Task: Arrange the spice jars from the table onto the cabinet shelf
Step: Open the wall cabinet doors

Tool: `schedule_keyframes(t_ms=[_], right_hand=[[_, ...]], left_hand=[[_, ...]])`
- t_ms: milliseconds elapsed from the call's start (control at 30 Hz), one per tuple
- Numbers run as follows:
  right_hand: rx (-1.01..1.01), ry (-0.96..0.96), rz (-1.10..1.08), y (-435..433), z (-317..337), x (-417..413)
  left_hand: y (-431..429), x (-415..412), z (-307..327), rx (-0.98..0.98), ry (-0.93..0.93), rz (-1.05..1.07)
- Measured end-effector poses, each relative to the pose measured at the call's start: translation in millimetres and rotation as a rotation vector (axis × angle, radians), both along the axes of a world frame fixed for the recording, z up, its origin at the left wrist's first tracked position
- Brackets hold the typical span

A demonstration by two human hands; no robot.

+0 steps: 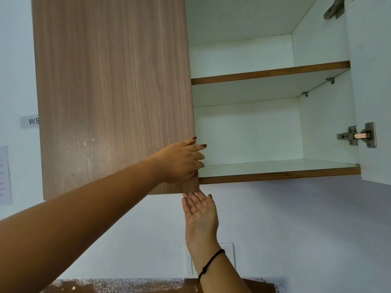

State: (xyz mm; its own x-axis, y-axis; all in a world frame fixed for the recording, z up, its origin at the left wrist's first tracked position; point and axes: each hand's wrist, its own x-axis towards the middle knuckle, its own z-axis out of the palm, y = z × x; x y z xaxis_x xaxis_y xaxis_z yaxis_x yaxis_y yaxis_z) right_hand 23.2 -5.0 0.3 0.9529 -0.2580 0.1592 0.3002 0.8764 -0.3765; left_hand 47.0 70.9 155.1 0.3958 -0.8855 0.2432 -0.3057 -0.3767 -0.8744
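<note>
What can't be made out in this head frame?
Spice jars: none in head view; brown speckled surface cut by bottom edge.
Left cabinet half: hidden behind brown wood-grain cabinet door.
Grey wall label: reads WS, rest covered by that door.
Right hand: tips of its fingers hidden under the door's corner.
White open door: cut by right edge.

The closed left door (114, 92) walls off 8 to 12 o'clock, the left hand (182, 163) gripping its free edge and the right hand (201, 212) open-palmed just under its corner at 6 o'clock. Toward 1 and 3 o'clock both compartments (247, 132) stand open, split by the middle shelf (270, 74); the swung-out right door (374, 81) and its hinge (357, 135) crowd the 3 o'clock side.
</note>
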Motion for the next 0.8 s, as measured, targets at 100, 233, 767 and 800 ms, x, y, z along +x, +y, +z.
schedule_keyframes(t_ms=[100, 233, 767, 800], right_hand=[[0.009, 0.004, 0.008, 1.2, -0.5, -2.7], [0.006, 0.006, 0.018, 3.7, -4.2, -10.2], [-0.032, -0.077, 0.182, 58.6, -14.3, -46.3], [-0.034, -0.080, 0.178, 62.9, -12.9, -49.6]], left_hand=[[3.2, -0.7, -0.9, -0.009, -0.012, -0.103], [9.0, -5.7, -2.7, -0.037, -0.032, -0.169], [47.7, -75.2, -16.5, -0.206, 0.013, -0.277], [50.8, -81.5, -15.9, -0.206, 0.020, -0.272]])
